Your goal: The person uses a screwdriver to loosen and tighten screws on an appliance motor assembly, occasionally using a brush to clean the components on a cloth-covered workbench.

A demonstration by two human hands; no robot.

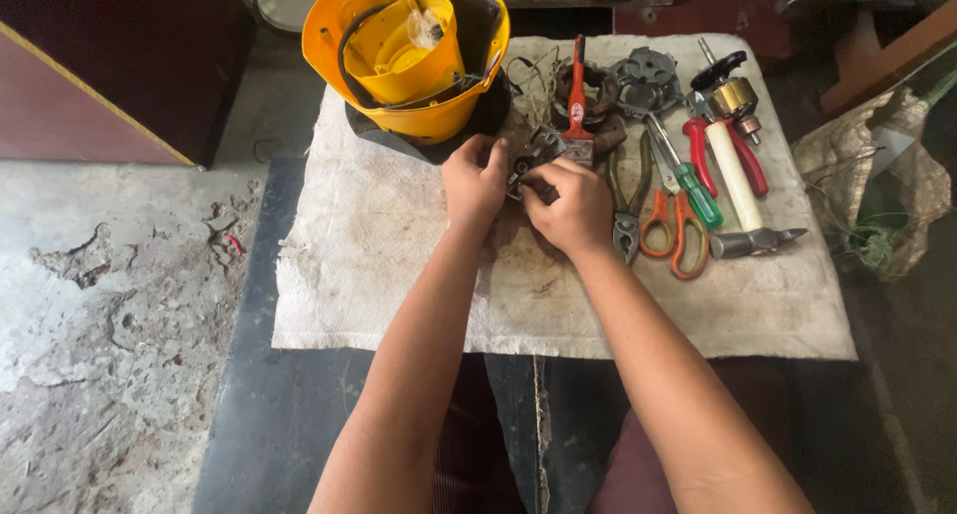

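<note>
Near the upper middle of the frame, the 2 hands are meeting over a small dark metal part [530, 161], which is lying on the stained white cloth [379, 265]. The left hand [475, 183] is curling its fingers around the left side of the part, with the fingertips pressed close together on it. The right hand [568, 205] is closing from the right, and its thumb and bent fingers are pinching the same part; the exact grip is hidden behind the knuckles. Just above the left hand, a yellow plastic appliance housing [404, 55] is standing on a dark base. To the right of the right hand, tools are lying side by side on the cloth: pliers [628, 210], orange-handled scissors [678, 235], a green-handled screwdriver [688, 180], and a hammer with a white handle [743, 200]. A red-handled tool [576, 100] is lying just above the hands.
</note>
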